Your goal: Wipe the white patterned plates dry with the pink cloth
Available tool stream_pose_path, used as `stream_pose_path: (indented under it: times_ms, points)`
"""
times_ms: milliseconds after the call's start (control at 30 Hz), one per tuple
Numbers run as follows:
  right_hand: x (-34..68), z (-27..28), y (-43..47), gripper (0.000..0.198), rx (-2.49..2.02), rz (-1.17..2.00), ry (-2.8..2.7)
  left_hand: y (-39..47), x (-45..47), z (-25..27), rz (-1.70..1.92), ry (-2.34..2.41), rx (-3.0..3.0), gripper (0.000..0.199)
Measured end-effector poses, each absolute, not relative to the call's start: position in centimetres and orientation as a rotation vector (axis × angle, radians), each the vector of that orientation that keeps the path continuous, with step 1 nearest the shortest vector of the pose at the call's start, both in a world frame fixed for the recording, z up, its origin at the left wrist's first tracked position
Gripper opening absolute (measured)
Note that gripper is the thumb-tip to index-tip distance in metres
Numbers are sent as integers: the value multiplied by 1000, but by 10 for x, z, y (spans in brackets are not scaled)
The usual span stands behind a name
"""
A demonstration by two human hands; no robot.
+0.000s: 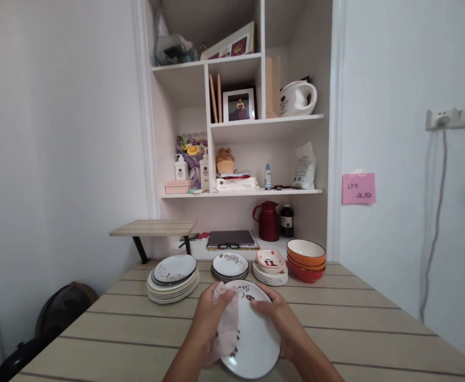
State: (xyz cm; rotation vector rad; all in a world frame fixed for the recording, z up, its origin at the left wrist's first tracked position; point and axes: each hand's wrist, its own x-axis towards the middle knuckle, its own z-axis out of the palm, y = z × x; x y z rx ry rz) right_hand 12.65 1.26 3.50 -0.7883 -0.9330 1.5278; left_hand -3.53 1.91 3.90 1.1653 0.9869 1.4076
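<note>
A white plate [255,339] with a dark rim and brown flower print is held up, tilted, above the front of the table. My right hand [275,313] grips its right edge, the thumb lying on the face and the other fingers behind. At the left edge, my left hand [212,313] presses a pale pink cloth [227,331] against the plate, thumb on top; its other fingers are mostly hidden. Just beyond the held plate is a small stack of similar dark-rimmed plates [230,264].
Left stands a larger plate stack [172,281]; right are small dishes [271,268] and stacked orange and red bowls [306,260]. A raised wooden stand [153,228] is at back left. Behind sit a laptop [230,239], a red jug [268,220] and white shelves [240,195].
</note>
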Motion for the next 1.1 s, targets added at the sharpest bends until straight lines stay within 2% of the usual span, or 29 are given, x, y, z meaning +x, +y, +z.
stream_pose_path:
  times_ms: [367,700,900,1100]
  points:
    - [123,19,27,86,-691,1401,-658,25,-4,12,1562,755,643,53]
    - [105,13,25,84,-672,1319,-593,20,-1,2,1565,704,517,61]
    - [114,24,18,73,-755,1395,-876,22,-12,-5,1523,740,502,62]
    - [134,33,13,49,-874,1347,-1188,23,-28,1,1585,683,635,53]
